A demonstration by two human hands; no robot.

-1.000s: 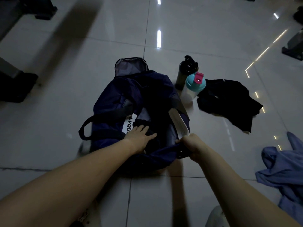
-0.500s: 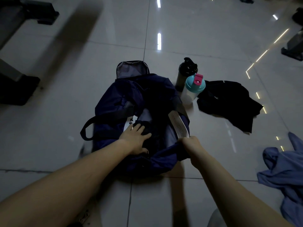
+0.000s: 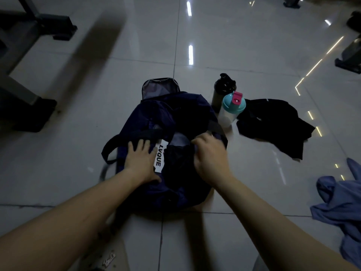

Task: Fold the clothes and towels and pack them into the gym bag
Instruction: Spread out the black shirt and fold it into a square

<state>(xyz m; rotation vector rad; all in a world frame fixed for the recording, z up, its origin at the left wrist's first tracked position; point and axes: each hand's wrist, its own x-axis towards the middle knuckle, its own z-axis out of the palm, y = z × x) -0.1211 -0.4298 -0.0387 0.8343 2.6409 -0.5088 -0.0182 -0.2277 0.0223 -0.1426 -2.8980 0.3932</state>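
Note:
A dark navy gym bag (image 3: 183,112) lies on the tiled floor in front of me, its top open with dark cloth inside. My left hand (image 3: 141,161) rests flat with spread fingers on the bag's left side, beside a white LVQUE label (image 3: 160,158). My right hand (image 3: 210,155) is closed on the right rim of the bag's opening. A crumpled black garment (image 3: 273,124) lies on the floor to the bag's right. A blue garment (image 3: 340,208) is heaped at the right edge.
Two shaker bottles stand between bag and black garment: a black one (image 3: 223,90) and a clear one with a teal lid (image 3: 232,109). Dark gym equipment bases (image 3: 29,110) sit at the left; more equipment (image 3: 349,57) sits at the far right.
My left hand has come out of the bag's opening onto its left side. My right hand has moved from the near right edge up to the rim, drawing the flap inward.

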